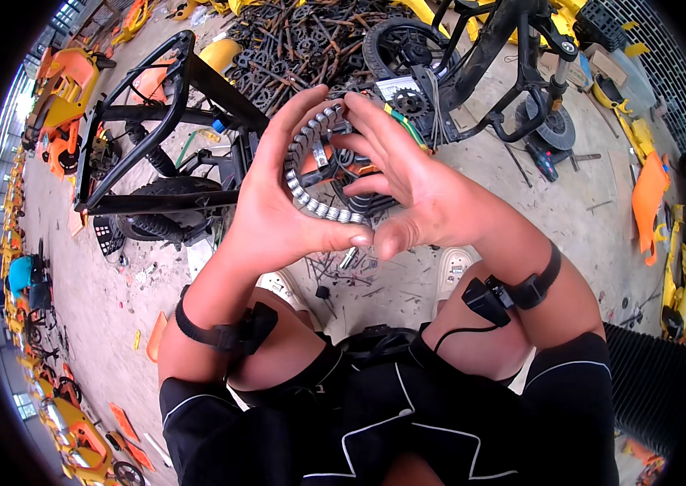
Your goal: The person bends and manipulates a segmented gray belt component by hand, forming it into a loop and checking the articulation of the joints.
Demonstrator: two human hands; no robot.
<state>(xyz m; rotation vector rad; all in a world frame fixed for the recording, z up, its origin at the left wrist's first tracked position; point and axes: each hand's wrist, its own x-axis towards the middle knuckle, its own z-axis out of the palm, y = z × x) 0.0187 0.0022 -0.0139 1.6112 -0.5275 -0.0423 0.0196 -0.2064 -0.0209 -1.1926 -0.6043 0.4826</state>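
Note:
Above the floor between my knees, my two hands hold up a ring of ribbed silver-grey segments (302, 197); whether it is a looped chain or a motor part I cannot tell. My left hand (262, 202) curves round its left and near side, fingers pointing away and thumb along the near edge. On the right, my right hand (420, 190) bends its fingers toward the ring's opening, its thumb close to the left thumb. Dark and orange parts show through the opening. The right part of the ring is mostly hidden by my right fingers.
Black bike frames stand to the left (173, 105) and far right (481, 73). Behind lies a heap of rusty metal cranks and sprockets (302, 49), beside a spoked wheel (412, 53). A cordless drill (544, 158) lies at right. Orange and yellow panels (649, 202) line the sides.

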